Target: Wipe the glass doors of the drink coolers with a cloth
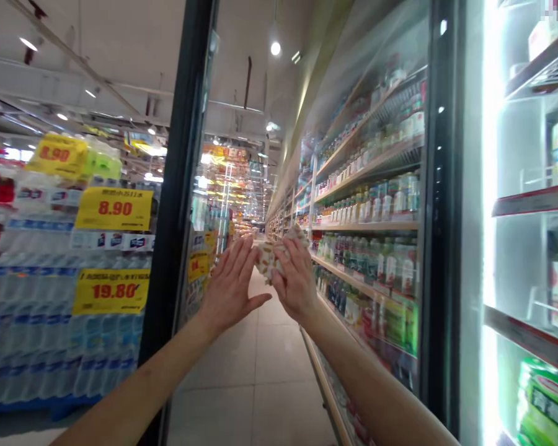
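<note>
A glass door (255, 347) with a dark frame stands open in front of me, and shelves of bottles show in its pane. My left hand (232, 279) lies flat on the glass, fingers stretched out and thumb apart, holding nothing. Just to its right, my right hand (296, 275) presses a pale patterned cloth (267, 259) against the pane. Brown spots show on the cloth, which sticks out above and to the left of the fingers. Part of it is hidden under the palm.
At left, stacked packs of water bottles (28, 334) carry yellow price signs (114, 209). Close at right are the lit cooler shelves (534, 201) with cans and a green pack (546, 399). The door's dark frame edge (172, 204) runs between the stack and the pane.
</note>
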### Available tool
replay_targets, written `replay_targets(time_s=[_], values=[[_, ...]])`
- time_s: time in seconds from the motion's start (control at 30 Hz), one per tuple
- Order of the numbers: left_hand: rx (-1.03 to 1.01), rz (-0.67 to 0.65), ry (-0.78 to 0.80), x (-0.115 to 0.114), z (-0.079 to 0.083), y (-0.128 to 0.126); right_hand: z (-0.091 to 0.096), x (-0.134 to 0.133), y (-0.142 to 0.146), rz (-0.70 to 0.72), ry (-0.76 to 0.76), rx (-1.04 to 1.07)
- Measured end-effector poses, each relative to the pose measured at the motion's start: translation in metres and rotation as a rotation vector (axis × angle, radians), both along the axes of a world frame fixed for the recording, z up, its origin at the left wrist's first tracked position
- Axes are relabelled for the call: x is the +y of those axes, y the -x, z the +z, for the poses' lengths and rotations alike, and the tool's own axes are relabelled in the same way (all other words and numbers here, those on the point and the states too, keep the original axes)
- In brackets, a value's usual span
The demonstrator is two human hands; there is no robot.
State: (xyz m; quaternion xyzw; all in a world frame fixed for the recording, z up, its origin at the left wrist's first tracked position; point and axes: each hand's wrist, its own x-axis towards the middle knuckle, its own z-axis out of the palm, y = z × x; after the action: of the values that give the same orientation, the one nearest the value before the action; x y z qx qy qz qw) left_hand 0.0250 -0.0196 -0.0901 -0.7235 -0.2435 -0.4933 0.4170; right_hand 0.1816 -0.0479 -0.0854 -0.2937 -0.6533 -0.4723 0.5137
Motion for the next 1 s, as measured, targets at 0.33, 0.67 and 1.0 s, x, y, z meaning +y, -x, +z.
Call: replay_targets(time_s=[0.33,0.67,1.0], values=[[-0.115,0.078,-0.022,0.008,-0.02,-0.006,0.021,-0.006,-0.136,-0.296,-0.23,0.577],[-0.146,0.07,-0.003,0.009,-0.022,-0.01,-0.011,-0.003,-0.096,-0.303,-0.148,0.197],[-0.199,0.012,0.044,0.0,-0.036,-0.022,-0.03,-0.004,-0.101,-0.168,-0.11,0.023]])
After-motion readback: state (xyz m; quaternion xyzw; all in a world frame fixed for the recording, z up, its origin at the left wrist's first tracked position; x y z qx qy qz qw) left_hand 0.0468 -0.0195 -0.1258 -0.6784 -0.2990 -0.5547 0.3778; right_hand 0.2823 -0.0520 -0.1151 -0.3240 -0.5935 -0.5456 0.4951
